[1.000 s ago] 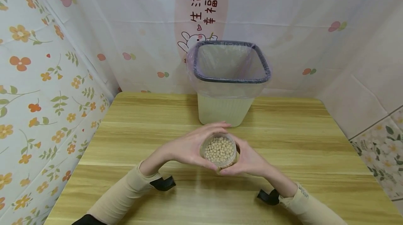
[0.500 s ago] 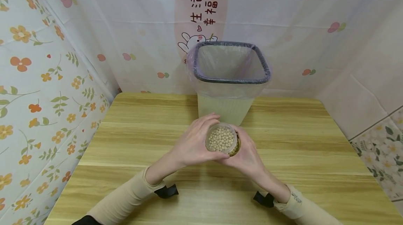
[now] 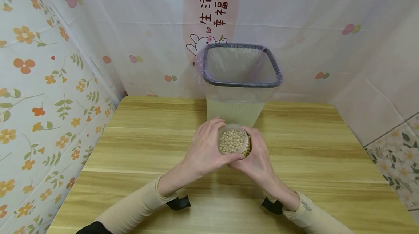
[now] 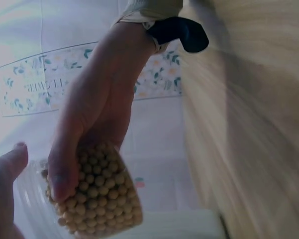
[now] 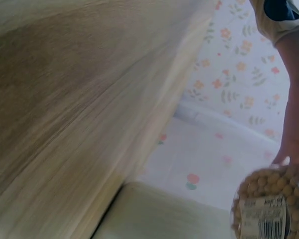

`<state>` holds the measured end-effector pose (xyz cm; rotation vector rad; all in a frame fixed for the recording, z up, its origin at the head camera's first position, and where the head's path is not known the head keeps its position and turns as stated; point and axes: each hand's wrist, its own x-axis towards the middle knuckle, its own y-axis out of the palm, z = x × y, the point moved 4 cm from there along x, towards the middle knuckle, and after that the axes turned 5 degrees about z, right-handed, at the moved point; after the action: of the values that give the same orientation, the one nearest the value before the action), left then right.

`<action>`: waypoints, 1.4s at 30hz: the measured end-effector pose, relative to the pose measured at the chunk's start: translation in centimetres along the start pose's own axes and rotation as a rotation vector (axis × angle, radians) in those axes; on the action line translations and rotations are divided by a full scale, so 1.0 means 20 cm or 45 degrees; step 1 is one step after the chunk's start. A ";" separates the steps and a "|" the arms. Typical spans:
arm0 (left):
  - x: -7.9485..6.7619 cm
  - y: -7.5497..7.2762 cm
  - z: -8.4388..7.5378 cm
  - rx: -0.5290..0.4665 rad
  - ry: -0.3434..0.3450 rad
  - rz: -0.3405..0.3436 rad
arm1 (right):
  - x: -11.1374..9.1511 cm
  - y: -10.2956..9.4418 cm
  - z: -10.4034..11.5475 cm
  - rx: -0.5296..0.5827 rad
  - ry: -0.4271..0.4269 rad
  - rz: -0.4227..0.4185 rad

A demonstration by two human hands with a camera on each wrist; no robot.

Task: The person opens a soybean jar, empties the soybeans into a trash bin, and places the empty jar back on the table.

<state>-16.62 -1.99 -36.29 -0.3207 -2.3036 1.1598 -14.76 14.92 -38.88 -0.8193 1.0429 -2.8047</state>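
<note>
We held the jar (image 3: 233, 141) tilted above the counter (image 3: 327, 154), left hand (image 3: 206, 150) curled round its clear top (image 3: 231, 125), right hand (image 3: 256, 154) gripping its body. Lifting was done; the beans (image 4: 102, 194) remained inside. Whether the top was loosened, we couldn't tell. The bin (image 3: 234, 107) stood just beyond.

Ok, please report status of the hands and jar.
Left hand gripping jar near top, right hand lower. Jar held above table. Bin standing just beyond.
</note>
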 end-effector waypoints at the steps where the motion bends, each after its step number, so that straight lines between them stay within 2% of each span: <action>1: 0.00 0.00 0.00 0.013 -0.001 0.015 | 0.00 0.00 -0.01 0.019 0.001 0.013; 3: -0.01 0.00 0.00 0.028 0.001 0.048 | 0.00 -0.01 -0.02 0.071 0.014 0.053; 6: -0.01 -0.02 0.03 -0.035 0.035 0.103 | 0.01 -0.01 -0.04 0.209 0.052 0.139; 10: 0.00 -0.06 0.06 -0.299 0.216 0.223 | 0.02 -0.02 -0.05 0.442 0.085 0.291; 13: 0.01 -0.08 0.09 -0.510 0.358 0.372 | 0.02 -0.03 -0.04 0.594 0.071 0.423; 17: 0.01 -0.08 0.11 -0.742 0.475 0.555 | 0.02 -0.03 -0.03 0.776 0.029 0.634; 21: 0.01 -0.07 0.10 -0.886 0.577 0.683 | 0.01 -0.03 0.00 0.944 -0.023 0.822; 23: 0.01 -0.07 0.09 -0.911 0.608 0.713 | 0.01 -0.02 0.01 0.986 -0.053 0.864; 26: 0.01 -0.07 0.08 -0.883 0.620 0.690 | 0.00 -0.02 0.01 0.960 -0.075 0.841; 28: 0.01 -0.07 0.08 -0.838 0.595 0.629 | 0.00 -0.02 0.01 0.891 -0.063 0.780; 36: 0.01 -0.05 0.07 -0.567 0.341 0.256 | -0.01 -0.05 0.00 0.492 0.136 0.357; 39: 0.01 -0.04 0.06 -0.529 0.283 0.170 | -0.01 -0.05 0.01 0.393 0.152 0.249; 42: 0.00 -0.03 0.05 -0.511 0.244 0.124 | -0.02 -0.05 0.01 0.318 0.152 0.175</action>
<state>-17.18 -3.07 -36.23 -0.6673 -2.3547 0.6660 -14.22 15.68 -38.37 -0.5393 0.7090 -2.8154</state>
